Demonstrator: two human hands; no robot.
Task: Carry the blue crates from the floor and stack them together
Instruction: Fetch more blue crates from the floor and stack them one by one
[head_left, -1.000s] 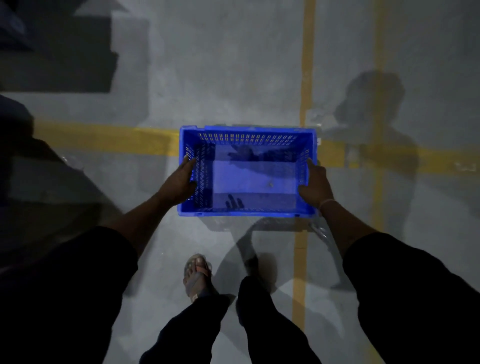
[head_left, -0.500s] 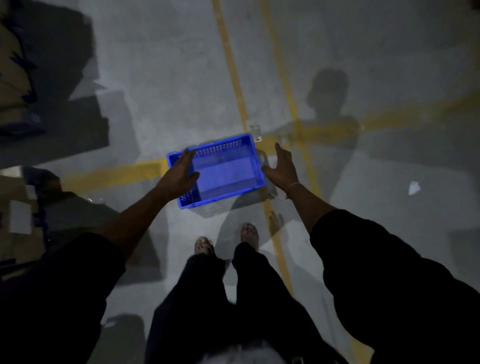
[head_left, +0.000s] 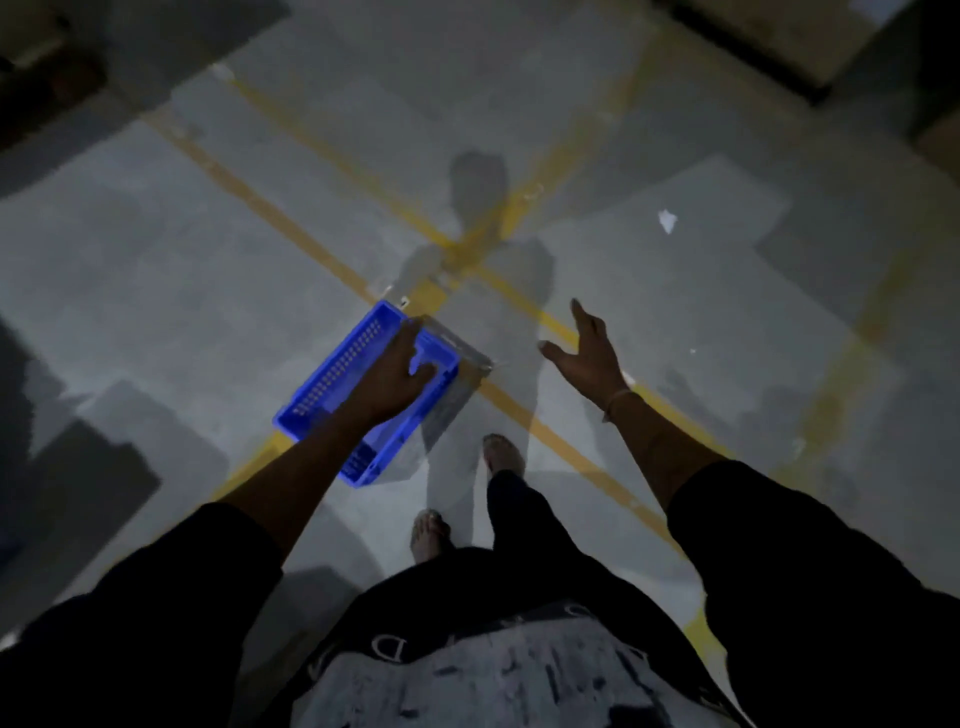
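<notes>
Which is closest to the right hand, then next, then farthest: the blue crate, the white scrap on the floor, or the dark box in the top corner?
Measured from the right hand:
1. Blue crate, on its left, held by the left hand.
2. White scrap, ahead, slightly right.
3. Dark box, far ahead, top right.

Single head-worn view, wide-angle, looking steeply down and forward over torso and both arms. Floor (head_left: 156, 291) with yellow lines fills most of frame, seen from standing height; feet near bottom centre. No second view to share with.
</notes>
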